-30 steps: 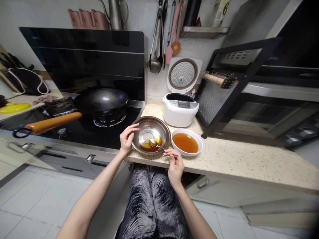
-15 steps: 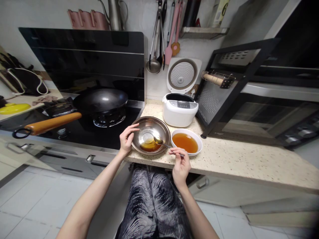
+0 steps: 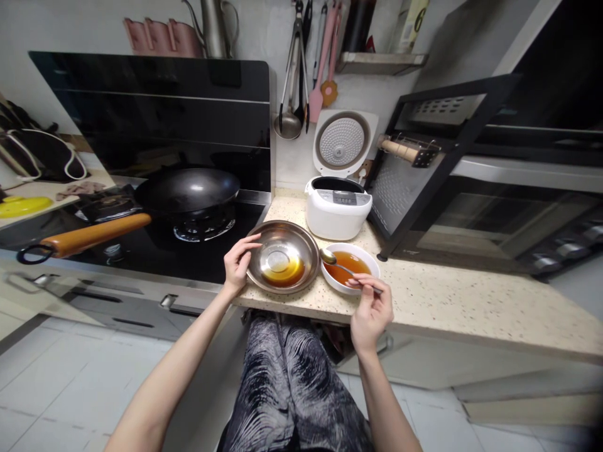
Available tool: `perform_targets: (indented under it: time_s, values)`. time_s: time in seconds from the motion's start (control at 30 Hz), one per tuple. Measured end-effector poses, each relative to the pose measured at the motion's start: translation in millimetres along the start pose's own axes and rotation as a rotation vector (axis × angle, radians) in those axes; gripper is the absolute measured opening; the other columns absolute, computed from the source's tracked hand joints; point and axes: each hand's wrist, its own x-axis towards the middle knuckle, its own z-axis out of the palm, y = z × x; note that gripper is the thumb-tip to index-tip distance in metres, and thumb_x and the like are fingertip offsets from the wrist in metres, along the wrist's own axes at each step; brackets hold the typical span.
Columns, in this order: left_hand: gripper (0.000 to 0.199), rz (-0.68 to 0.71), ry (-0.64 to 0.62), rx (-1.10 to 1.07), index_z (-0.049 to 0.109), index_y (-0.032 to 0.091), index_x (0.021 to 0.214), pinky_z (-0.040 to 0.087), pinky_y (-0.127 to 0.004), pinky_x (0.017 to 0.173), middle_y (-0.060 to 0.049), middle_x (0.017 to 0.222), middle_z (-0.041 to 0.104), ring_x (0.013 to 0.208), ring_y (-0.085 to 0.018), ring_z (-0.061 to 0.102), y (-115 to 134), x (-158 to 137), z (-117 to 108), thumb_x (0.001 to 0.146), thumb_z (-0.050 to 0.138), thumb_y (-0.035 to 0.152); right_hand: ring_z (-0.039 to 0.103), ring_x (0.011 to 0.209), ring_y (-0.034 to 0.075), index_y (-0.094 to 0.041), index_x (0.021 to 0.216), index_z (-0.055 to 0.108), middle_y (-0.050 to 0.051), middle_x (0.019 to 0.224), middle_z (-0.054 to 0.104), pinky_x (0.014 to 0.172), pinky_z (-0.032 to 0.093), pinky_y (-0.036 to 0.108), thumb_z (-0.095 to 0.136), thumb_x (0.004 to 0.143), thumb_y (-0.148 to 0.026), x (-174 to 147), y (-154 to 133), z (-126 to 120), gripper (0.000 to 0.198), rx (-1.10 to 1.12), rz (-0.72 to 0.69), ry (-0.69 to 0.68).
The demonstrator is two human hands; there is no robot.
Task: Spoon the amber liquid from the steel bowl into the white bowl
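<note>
A shiny metal bowl [image 3: 308, 276] stands at the counter's front edge with a shallow pool of amber liquid in its bottom. My left hand [image 3: 238, 263] grips its left rim, fingers reaching over the inside. To its right is a white bowl [image 3: 325, 280], fuller of orange-brown liquid [image 3: 351, 258]. My right hand [image 3: 372, 311] pinches the handle of a metal spoon [image 3: 328, 256]. The spoon's head is over the white bowl's left rim, near the metal bowl. Whether liquid is in the spoon, I cannot tell.
A white rice cooker [image 3: 338, 216] with its lid up stands behind the bowls. On the left, a wok [image 3: 188, 191] sits on the stove, its wooden handle [image 3: 98, 233] jutting forward. A black rack [image 3: 409, 207] with an oven [image 3: 513, 220] borders the right.
My right hand has carried the spoon rightward, from inside the metal bowl to over the white bowl. My left hand remains at the metal bowl's rim.
</note>
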Motion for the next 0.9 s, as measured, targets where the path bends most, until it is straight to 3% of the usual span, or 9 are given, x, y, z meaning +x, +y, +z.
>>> perform_targets:
  time_s: [0.17,0.37,0.67,0.9]
  values:
    - [0.028,0.003,0.001,-0.003,0.080,0.020,0.104,0.056,-0.048,0.103,-0.011,0.129,0.076,0.119,-0.030,0.072,1,0,0,0.098,0.054,0.027,0.072,0.086,0.018,-0.021,0.093,0.065,0.004,0.092,0.072,0.080,0.059,0.035,0.055,0.105,-0.028,6,9,-13,0.017,-0.111,-0.102,-0.008]
    - [0.029,0.007,0.002,0.009,0.079,0.020,0.103,0.056,-0.049,0.104,-0.011,0.128,0.076,0.119,-0.030,0.072,1,0,0,0.099,0.053,0.030,0.074,0.093,0.021,-0.023,0.098,0.068,0.006,0.096,0.075,0.083,0.061,0.039,0.053,0.103,-0.016,7,19,-26,0.017,-0.237,-0.326,-0.154]
    - [0.029,-0.006,0.002,0.016,0.079,0.020,0.104,0.056,-0.049,0.104,-0.011,0.128,0.077,0.119,-0.031,0.072,1,0,0,0.098,0.054,0.031,0.076,0.099,0.025,-0.023,0.117,0.071,0.012,0.106,0.079,0.081,0.066,0.045,0.050,0.095,-0.003,4,41,-42,0.036,-0.338,-0.670,-0.437]
    - [0.028,0.011,-0.001,0.000,0.080,0.020,0.104,0.055,-0.049,0.104,-0.012,0.128,0.077,0.120,-0.031,0.072,-1,0,0,0.097,0.054,0.029,0.075,0.104,0.025,-0.023,0.116,0.072,0.013,0.110,0.080,0.082,0.067,0.044,0.046,0.099,-0.005,4,50,-54,0.036,-0.464,-0.781,-0.525]
